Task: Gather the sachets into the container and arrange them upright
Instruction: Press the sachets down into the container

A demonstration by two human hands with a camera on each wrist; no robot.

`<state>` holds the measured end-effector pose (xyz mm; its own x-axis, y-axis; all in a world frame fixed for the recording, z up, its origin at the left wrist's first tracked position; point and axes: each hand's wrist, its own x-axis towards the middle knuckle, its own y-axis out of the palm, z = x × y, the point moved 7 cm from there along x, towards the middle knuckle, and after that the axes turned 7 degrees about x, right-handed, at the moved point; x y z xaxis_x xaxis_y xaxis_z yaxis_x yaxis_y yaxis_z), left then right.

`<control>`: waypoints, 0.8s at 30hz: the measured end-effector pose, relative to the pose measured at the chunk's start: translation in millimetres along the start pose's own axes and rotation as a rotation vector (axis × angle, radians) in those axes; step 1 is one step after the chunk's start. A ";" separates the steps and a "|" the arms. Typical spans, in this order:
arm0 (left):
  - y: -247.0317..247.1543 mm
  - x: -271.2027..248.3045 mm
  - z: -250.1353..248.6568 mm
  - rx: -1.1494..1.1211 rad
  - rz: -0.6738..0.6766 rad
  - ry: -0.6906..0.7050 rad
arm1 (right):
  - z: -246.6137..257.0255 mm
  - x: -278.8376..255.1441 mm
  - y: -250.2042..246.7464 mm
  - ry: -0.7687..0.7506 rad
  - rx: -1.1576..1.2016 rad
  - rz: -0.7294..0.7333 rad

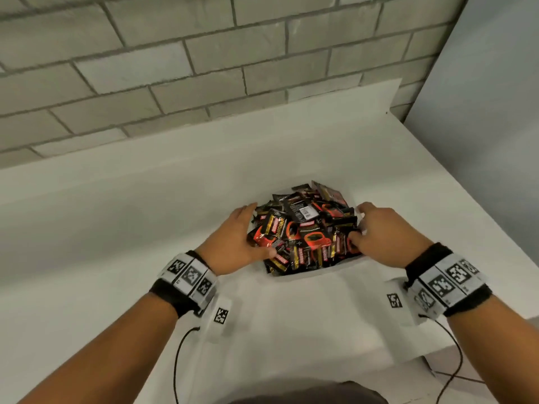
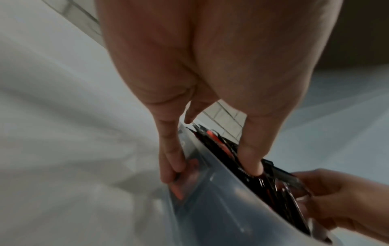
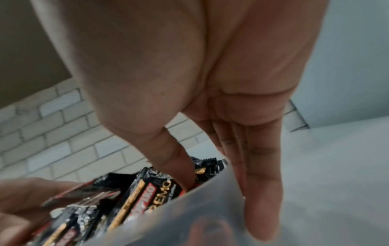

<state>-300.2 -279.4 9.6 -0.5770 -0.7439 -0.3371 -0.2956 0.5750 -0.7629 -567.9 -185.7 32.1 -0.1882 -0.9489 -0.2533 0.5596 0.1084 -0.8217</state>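
Sachets (image 1: 303,228): black, red and gold coffee-mix packets, heaped in a translucent plastic container (image 1: 306,277) on the white surface (image 1: 116,228); the pile stands above the rim.
Container position: centre of the surface, straight ahead of the person, between the two hands; none seen loose outside it.
Left hand (image 1: 236,243): on the container's left wall. Left wrist view shows fingers (image 2: 170,159) down the outside of the wall and the thumb (image 2: 250,159) inside on the packets, so the grip pinches the wall.
Right hand (image 1: 379,231): on the right wall, mirror pose. Right wrist view shows fingers (image 3: 263,191) flat along the outside and the thumb (image 3: 181,169) tucked in among the packets; grip likewise clamps the wall.
Key relation: heap lies directly between the two grips, inward of each thumb; neither hand is clearly nearer.
Sachet orientation: mixed. Long axes run every way; most on top lie flat or tilted, some near the front edge stand nearly on end. No common direction.
Stage (judgement): gathering looks done; upright arranging not yet done.
Next move (judgement): one hand has to free itself from the wall to turn packets on end while the other steadies the container.
Blur: both wrist views soft; packet print only partly readable.
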 end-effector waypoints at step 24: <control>66.5 -84.9 -14.1 0.468 0.019 -0.048 | 55.6 -35.0 47.5 -0.061 0.192 0.177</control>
<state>-281.6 -173.1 -4.7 -0.5401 -0.7557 -0.3705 0.0960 0.3820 -0.9191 -489.8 -163.9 30.3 -0.0282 -0.9368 -0.3487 0.7235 0.2216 -0.6538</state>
